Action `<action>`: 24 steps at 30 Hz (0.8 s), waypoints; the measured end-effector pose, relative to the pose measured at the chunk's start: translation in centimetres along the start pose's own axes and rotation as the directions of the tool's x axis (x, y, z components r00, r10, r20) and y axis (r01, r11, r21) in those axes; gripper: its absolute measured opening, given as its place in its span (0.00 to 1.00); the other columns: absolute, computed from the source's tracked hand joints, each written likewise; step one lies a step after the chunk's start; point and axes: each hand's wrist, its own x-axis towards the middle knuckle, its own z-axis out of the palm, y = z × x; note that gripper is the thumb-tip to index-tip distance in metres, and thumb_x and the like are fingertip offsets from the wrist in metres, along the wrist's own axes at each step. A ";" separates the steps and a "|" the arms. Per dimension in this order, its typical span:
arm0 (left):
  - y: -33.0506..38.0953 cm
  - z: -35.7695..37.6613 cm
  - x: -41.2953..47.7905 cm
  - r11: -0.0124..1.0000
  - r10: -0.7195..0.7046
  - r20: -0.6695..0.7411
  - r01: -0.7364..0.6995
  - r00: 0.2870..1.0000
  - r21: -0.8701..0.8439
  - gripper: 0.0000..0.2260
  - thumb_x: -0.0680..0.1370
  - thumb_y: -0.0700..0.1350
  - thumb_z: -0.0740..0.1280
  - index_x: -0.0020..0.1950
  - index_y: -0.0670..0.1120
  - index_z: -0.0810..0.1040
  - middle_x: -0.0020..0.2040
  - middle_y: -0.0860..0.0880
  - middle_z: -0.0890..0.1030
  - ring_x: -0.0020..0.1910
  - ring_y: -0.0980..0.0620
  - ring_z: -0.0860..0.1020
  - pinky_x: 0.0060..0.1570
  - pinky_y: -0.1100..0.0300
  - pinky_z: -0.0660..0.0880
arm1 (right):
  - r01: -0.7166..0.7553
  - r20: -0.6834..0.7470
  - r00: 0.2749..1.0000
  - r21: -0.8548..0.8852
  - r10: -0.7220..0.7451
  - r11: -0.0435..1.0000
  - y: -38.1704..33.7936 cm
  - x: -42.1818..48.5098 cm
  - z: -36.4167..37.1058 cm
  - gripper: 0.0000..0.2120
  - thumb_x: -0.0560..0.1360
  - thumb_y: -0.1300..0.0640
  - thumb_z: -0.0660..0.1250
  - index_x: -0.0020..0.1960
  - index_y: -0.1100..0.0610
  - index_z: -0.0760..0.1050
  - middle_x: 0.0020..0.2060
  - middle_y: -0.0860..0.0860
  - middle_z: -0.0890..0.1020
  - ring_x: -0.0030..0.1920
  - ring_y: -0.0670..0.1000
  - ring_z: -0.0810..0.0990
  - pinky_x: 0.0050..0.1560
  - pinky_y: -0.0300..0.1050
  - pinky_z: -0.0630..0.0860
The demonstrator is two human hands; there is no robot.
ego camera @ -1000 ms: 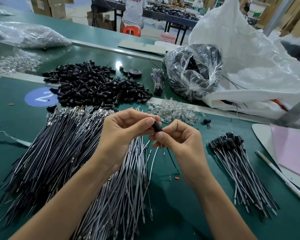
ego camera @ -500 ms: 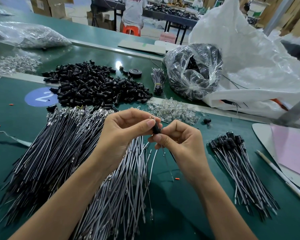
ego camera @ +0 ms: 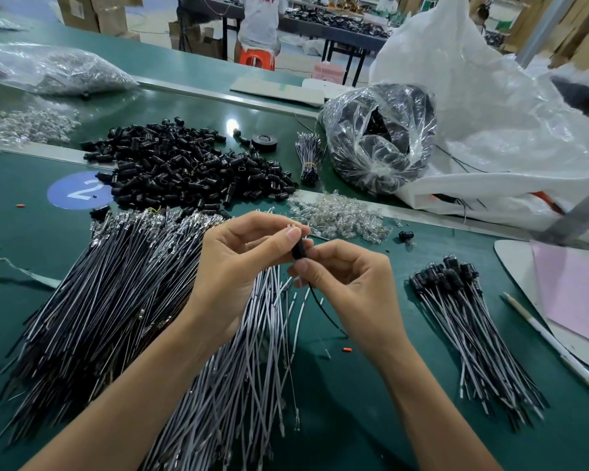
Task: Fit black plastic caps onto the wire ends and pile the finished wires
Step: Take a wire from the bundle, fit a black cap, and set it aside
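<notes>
Both hands pinch one black cap: left hand on top, right hand beneath, perhaps gripping its wire too. At ten o'clock lies a blue "2" sticker.

counter dark green. cap pile and held cap black. loose wires black and grey-white, silver tips. round sticker blue, white "2". paper sheet pink. big bag white. stool orange.
</notes>
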 end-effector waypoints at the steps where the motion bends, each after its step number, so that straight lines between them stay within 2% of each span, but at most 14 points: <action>1: 0.0 0.1 0.0 1.000 0.002 -0.003 -0.002 1.000 0.003 0.02 0.71 0.39 0.72 0.42 0.44 0.84 0.42 0.43 0.85 0.42 0.46 0.84 0.42 0.57 0.80 | -0.003 -0.008 1.000 0.015 0.003 1.000 0.1 0.0 0.0 0.02 0.72 0.63 0.73 0.44 0.60 0.81 0.36 0.54 0.85 0.36 0.53 0.85 0.42 0.44 0.81; 3: 0.0 0.1 -0.2 1.000 0.008 -0.021 -0.008 1.000 0.009 0.03 0.71 0.40 0.72 0.42 0.42 0.83 0.41 0.42 0.85 0.41 0.45 0.84 0.41 0.57 0.81 | 0.001 -0.015 1.000 0.002 -0.001 1.000 0.3 -0.1 0.1 0.03 0.74 0.64 0.71 0.46 0.64 0.79 0.36 0.56 0.85 0.36 0.54 0.85 0.40 0.40 0.80; 5: 0.0 0.3 -0.3 1.000 0.015 -0.053 -0.014 0.999 0.018 0.04 0.70 0.39 0.71 0.43 0.41 0.82 0.42 0.41 0.85 0.41 0.45 0.84 0.42 0.56 0.81 | 0.021 -0.021 1.000 -0.052 -0.022 0.998 0.4 -0.1 0.2 0.01 0.75 0.65 0.71 0.47 0.61 0.80 0.36 0.54 0.85 0.35 0.53 0.85 0.41 0.42 0.80; 8: -0.2 0.6 -0.4 0.999 0.030 -0.083 -0.026 0.996 0.043 0.05 0.70 0.39 0.71 0.44 0.39 0.82 0.42 0.41 0.85 0.43 0.45 0.84 0.47 0.54 0.82 | 0.059 -0.036 0.997 -0.152 -0.066 0.987 0.5 0.0 0.2 0.06 0.74 0.63 0.71 0.48 0.55 0.83 0.35 0.49 0.85 0.34 0.48 0.84 0.41 0.43 0.80; 11: -0.3 0.8 -0.4 0.999 0.016 -0.067 -0.013 0.998 0.039 0.06 0.70 0.39 0.71 0.45 0.39 0.82 0.43 0.41 0.86 0.44 0.45 0.84 0.48 0.54 0.82 | 0.090 -0.036 0.994 -0.205 -0.100 0.975 0.7 0.0 0.1 0.05 0.74 0.63 0.70 0.46 0.56 0.84 0.33 0.46 0.84 0.33 0.45 0.82 0.39 0.37 0.77; 16: -0.5 0.9 -0.4 1.000 -0.025 0.026 0.025 0.999 0.016 0.12 0.66 0.36 0.73 0.50 0.41 0.81 0.46 0.42 0.86 0.45 0.47 0.84 0.45 0.58 0.81 | 0.089 -0.069 0.993 -0.158 -0.101 0.983 0.8 0.1 -0.2 0.04 0.75 0.60 0.69 0.45 0.58 0.84 0.32 0.47 0.84 0.33 0.45 0.82 0.39 0.38 0.76; 20: -0.7 0.8 -0.3 1.000 -0.016 0.009 0.015 1.000 0.019 0.14 0.67 0.34 0.72 0.51 0.41 0.82 0.45 0.42 0.86 0.45 0.48 0.85 0.43 0.61 0.80 | 0.091 -0.052 0.994 -0.157 -0.100 0.983 0.7 0.1 -0.1 0.04 0.74 0.57 0.70 0.43 0.54 0.83 0.31 0.46 0.83 0.32 0.45 0.81 0.39 0.39 0.76; 24: -0.6 0.7 -0.3 1.000 0.020 0.000 -0.020 1.000 0.004 0.13 0.66 0.36 0.73 0.51 0.41 0.82 0.45 0.43 0.86 0.46 0.48 0.85 0.46 0.62 0.79 | 0.093 -0.046 0.994 -0.144 -0.100 0.985 0.7 0.1 0.0 0.03 0.73 0.59 0.70 0.43 0.53 0.83 0.31 0.47 0.83 0.32 0.45 0.81 0.39 0.37 0.76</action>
